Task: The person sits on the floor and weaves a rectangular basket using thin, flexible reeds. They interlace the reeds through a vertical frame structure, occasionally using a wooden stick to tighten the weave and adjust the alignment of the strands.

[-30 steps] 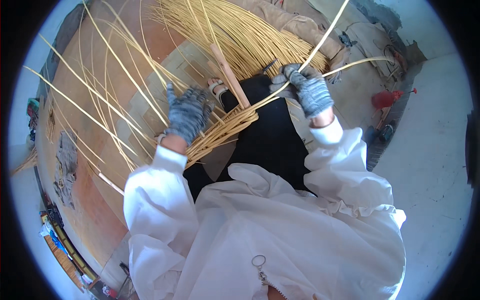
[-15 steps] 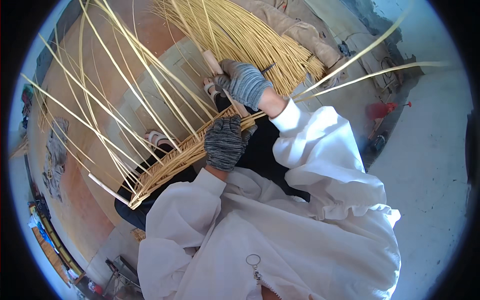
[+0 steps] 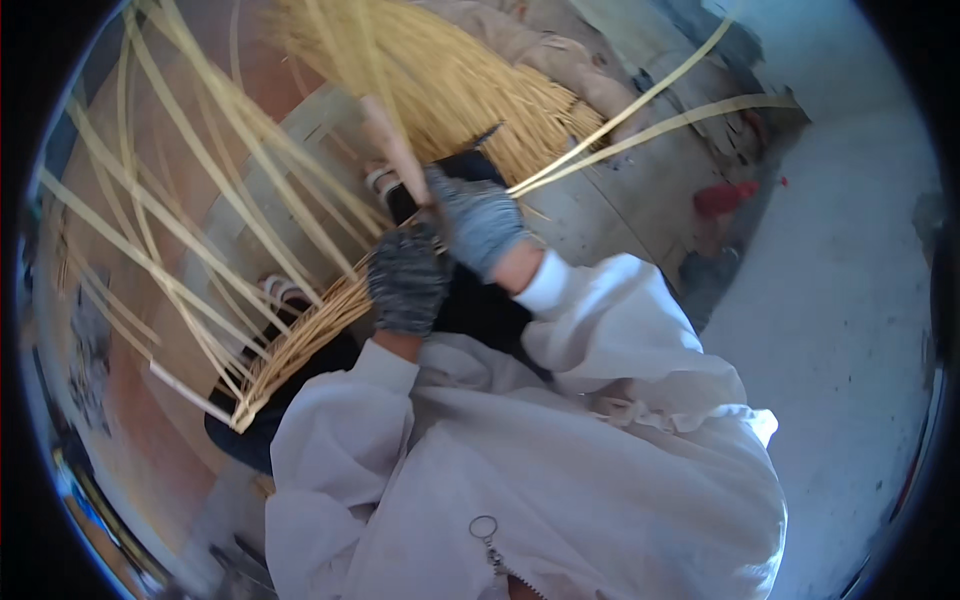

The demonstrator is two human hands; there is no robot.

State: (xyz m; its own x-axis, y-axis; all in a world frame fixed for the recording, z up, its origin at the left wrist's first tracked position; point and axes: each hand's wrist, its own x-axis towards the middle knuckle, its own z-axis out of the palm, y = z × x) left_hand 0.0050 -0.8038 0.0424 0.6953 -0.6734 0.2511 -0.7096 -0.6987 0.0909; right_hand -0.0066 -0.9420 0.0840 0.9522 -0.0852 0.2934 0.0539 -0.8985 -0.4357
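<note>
A long narrow strip of woven wicker (image 3: 315, 325) lies slantwise over my dark-clad lap, with tall pale rods (image 3: 215, 180) rising from it. My left hand (image 3: 405, 280), in a dark grey knit glove, is closed over the strip near its far right end. Beside it my right hand (image 3: 475, 220), in a lighter grey glove, is curled close against the lower part of a thick peeled wooden stake (image 3: 393, 150). Blur hides what its fingers grip. Two long rods (image 3: 625, 120) stretch out to the upper right from next to this hand. A second short stake (image 3: 190, 392) marks the strip's near left end.
Beyond my hands a big heap of yellow rods (image 3: 470, 75) lies on the floor, next to a bundled brown cloth (image 3: 565, 70). Farther right is a red object (image 3: 722, 200) near the pale wall (image 3: 830, 330). My sandalled feet show below the strip.
My right hand has come lower along the stake, which it now sits beside. The whole view has shifted, so everything appears farther left. My left hand stays on the strip.
</note>
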